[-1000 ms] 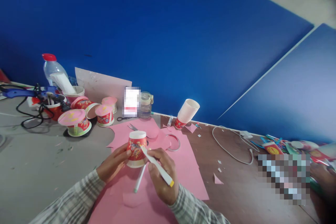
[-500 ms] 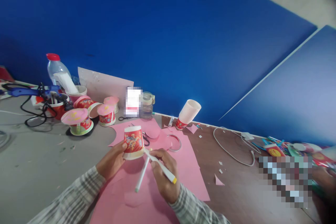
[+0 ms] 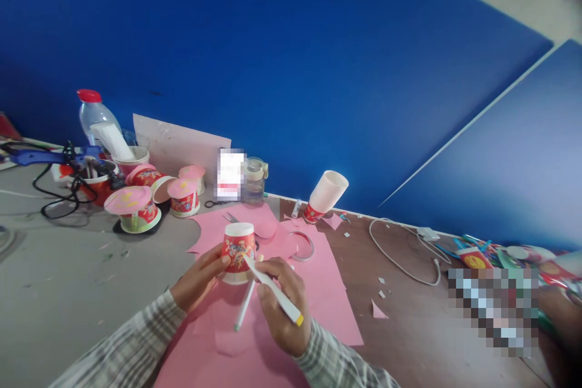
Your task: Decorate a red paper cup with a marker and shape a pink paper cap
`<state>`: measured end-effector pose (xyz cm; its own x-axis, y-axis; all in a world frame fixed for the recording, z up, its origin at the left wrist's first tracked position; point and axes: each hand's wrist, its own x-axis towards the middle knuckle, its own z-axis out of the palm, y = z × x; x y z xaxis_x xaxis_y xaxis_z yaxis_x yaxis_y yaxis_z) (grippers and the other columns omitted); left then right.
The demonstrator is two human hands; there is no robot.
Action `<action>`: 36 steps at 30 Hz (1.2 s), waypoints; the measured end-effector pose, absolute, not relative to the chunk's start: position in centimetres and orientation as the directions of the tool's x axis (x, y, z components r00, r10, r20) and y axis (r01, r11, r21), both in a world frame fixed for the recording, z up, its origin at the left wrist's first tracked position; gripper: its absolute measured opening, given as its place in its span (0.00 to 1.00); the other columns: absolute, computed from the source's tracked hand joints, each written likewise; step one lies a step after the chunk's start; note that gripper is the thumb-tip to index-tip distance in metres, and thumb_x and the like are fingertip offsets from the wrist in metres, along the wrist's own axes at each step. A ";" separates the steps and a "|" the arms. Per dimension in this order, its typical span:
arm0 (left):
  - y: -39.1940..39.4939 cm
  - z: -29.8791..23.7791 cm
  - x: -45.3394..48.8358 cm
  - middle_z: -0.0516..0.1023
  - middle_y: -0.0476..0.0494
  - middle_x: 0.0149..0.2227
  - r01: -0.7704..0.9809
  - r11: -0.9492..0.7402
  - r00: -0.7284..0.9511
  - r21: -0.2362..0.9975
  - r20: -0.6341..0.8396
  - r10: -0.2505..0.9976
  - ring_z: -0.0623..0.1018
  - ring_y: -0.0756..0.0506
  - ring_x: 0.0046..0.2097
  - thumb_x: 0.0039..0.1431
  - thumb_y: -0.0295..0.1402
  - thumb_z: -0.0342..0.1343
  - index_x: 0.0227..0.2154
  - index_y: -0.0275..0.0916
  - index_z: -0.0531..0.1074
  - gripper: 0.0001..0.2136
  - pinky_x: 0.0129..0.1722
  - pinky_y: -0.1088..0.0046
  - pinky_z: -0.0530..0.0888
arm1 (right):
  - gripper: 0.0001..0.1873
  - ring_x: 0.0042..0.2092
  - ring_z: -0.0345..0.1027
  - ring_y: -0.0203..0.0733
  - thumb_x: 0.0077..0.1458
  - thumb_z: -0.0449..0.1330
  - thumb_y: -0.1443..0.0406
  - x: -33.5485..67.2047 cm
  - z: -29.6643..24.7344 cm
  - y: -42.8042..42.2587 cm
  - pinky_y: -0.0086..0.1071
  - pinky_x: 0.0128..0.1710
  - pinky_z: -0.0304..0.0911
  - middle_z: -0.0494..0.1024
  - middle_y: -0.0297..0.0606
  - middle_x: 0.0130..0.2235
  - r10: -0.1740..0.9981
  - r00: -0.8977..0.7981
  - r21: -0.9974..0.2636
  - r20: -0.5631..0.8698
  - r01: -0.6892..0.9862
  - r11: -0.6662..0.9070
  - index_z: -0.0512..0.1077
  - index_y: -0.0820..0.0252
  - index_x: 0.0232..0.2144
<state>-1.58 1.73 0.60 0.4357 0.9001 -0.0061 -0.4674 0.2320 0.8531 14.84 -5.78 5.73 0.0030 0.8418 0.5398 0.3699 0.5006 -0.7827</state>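
My left hand (image 3: 207,273) is closed around the side of an upside-down red paper cup (image 3: 239,248) with a printed pattern and a white rim. In my right hand (image 3: 286,303) is a white marker (image 3: 275,292) with a yellow end. Its tip meets the cup's front, or lies just in front of it. A second white marker (image 3: 245,306) with a green end lies on the pink paper (image 3: 327,309) below the cup. Behind the cup, scissors (image 3: 231,217), partly hidden, and a tape roll (image 3: 313,247) rest on the paper.
Red cups with pink paper discs (image 3: 184,188) stand at the left, near a bottle (image 3: 97,115). A cup stack (image 3: 326,194) leans by the blue partition (image 3: 291,73). A white cable (image 3: 404,276) and paper scraps (image 3: 378,310) lie right. Another person's hand (image 3: 561,309) shows at the right edge.
The cup has moved slightly right and its printed side has turned. The marker's tip has shifted from near the cup's lower right edge to its printed front. The second marker has not moved.
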 end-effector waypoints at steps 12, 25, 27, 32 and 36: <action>1.8 0.8 -1.6 0.81 0.33 0.38 -0.495 0.257 0.424 0.830 -0.027 0.905 0.71 0.28 0.44 0.43 0.32 0.58 0.39 0.36 0.74 0.17 0.43 0.48 0.65 | 0.10 0.31 0.71 0.47 0.48 0.57 0.70 15.1 5.2 -5.5 0.35 0.31 0.66 0.77 0.37 0.29 0.852 0.025 -0.784 0.522 0.408 0.468 0.73 0.56 0.35; 2.4 0.3 -1.9 0.81 0.31 0.35 -0.528 0.268 0.346 0.806 -0.084 0.934 0.72 0.27 0.42 0.42 0.40 0.57 0.37 0.35 0.74 0.19 0.38 0.50 0.67 | 0.09 0.26 0.69 0.44 0.47 0.56 0.70 15.4 5.4 -5.5 0.31 0.26 0.65 0.76 0.35 0.26 0.871 0.089 -0.825 0.484 0.379 0.420 0.74 0.57 0.32; 2.3 0.4 -1.9 0.81 0.32 0.35 -0.521 0.267 0.353 0.811 -0.080 0.932 0.72 0.27 0.42 0.41 0.38 0.58 0.37 0.35 0.74 0.19 0.39 0.49 0.67 | 0.09 0.26 0.69 0.44 0.48 0.56 0.69 15.4 5.6 -5.6 0.31 0.25 0.65 0.76 0.35 0.26 0.868 0.092 -0.830 0.488 0.355 0.429 0.73 0.57 0.33; 1.8 0.9 -1.4 0.81 0.33 0.37 -0.464 0.217 0.393 0.859 -0.020 0.920 0.72 0.27 0.42 0.41 0.33 0.59 0.37 0.36 0.75 0.16 0.41 0.48 0.66 | 0.10 0.29 0.70 0.45 0.50 0.55 0.68 15.2 6.0 -5.8 0.34 0.29 0.66 0.76 0.37 0.29 0.868 0.023 -0.820 0.496 0.342 0.460 0.73 0.58 0.35; 1.6 1.0 -1.4 0.81 0.34 0.37 -0.391 0.151 0.385 0.908 0.013 0.923 0.72 0.27 0.42 0.43 0.33 0.58 0.37 0.37 0.74 0.15 0.40 0.49 0.67 | 0.10 0.31 0.71 0.46 0.50 0.56 0.68 15.0 5.9 -5.8 0.35 0.31 0.66 0.77 0.38 0.29 0.857 0.000 -0.804 0.515 0.346 0.484 0.72 0.58 0.36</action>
<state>-1.36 1.61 0.97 0.3852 0.9227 0.0128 -0.3914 0.1508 0.9078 14.97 -5.81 5.92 0.0001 0.8569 0.5154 0.3460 0.4836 -0.8040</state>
